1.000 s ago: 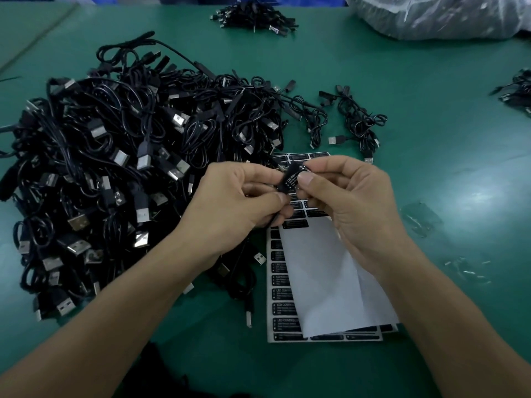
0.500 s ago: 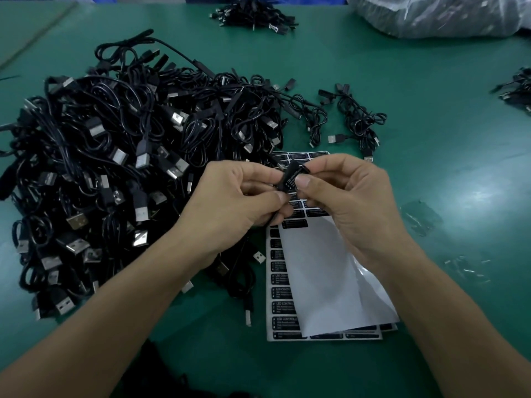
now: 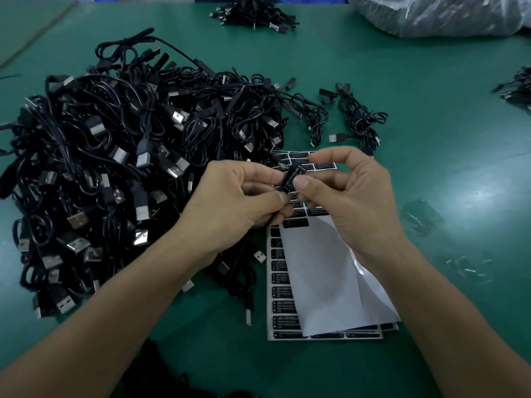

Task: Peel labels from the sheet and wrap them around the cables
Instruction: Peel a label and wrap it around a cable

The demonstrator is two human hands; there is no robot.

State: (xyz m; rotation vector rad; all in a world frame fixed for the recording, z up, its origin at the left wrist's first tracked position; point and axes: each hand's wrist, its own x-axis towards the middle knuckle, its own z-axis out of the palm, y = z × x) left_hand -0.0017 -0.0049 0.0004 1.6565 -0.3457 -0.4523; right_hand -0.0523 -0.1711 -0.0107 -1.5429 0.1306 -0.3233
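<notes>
Label sheet (image 3: 283, 294) mostly covered by white backing paper (image 3: 324, 277), its fine print illegible, plastic bag (image 3: 431, 15) cut by far edge

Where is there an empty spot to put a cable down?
Bare table right of the sheet, bar a few scraps, and the strip between the pile and the far bundle. That pile crowds the left.

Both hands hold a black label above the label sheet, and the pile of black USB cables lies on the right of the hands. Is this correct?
No. The head view shows the pile of black USB cables on the left of the hands. The left hand and right hand hold the black label above the label sheet.
</notes>
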